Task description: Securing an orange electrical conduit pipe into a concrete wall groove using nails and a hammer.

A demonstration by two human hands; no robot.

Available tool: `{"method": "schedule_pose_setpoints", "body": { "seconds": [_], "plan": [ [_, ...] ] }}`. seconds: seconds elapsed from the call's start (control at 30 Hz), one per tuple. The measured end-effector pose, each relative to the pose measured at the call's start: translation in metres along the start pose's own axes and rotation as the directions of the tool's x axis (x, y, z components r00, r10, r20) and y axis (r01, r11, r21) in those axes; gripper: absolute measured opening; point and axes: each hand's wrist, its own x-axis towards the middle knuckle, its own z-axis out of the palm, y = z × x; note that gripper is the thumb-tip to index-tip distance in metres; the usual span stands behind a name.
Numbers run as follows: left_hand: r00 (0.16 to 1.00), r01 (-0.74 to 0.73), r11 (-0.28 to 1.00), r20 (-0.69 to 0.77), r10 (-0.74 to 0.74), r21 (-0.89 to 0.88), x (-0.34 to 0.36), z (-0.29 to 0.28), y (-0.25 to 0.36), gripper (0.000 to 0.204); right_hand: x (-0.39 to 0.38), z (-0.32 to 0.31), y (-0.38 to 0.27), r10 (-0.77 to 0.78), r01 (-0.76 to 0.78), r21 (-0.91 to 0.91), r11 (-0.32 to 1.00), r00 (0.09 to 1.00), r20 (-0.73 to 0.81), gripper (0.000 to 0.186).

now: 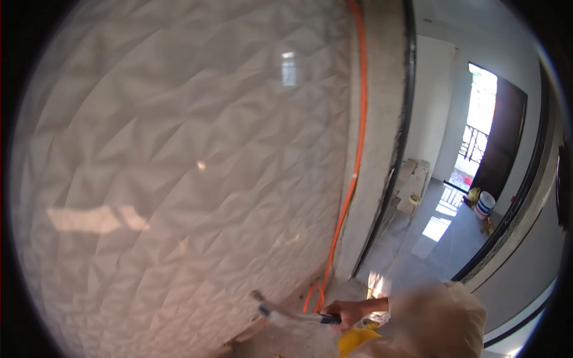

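Observation:
My right hand (347, 314) reaches in from the lower right, its fingers wrapped round the dark grip of a hammer (298, 316). The hammer points left, and its blurred head is close to the lower part of a wall of pale, faceted tiles (197, 179). Whether the head touches the tiles I cannot tell. My beige sleeve (468, 316) fills the lower right, partly blurred. Below the hand shows a bright yellow thing (357, 340) of unclear kind. My left hand is out of view.
An orange hose or cable (362, 119) runs down beside the tiled wall and loops near the floor. Right of it, a doorway with a dark frame (401, 143) opens onto a room with a shiny floor, a white bucket (484, 204) and a dark door (500, 134).

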Motion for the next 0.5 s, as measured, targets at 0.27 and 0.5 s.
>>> {"method": "schedule_pose_setpoints", "body": {
  "seconds": [0.27,0.5],
  "plan": [
    [0.9,-0.175,0.936,0.435,0.027,0.305,0.172,0.339,0.049,0.008,-0.098,-0.101,0.027,0.362,-0.13,0.353,0.927,0.561,-0.744,0.027],
    [0.466,-0.196,0.925,0.861,-0.204,0.326,0.209,0.493,0.004,0.016,-0.126,-0.169,0.065,0.24,0.246,0.309,0.919,0.272,-0.932,0.015]
  ]
}}
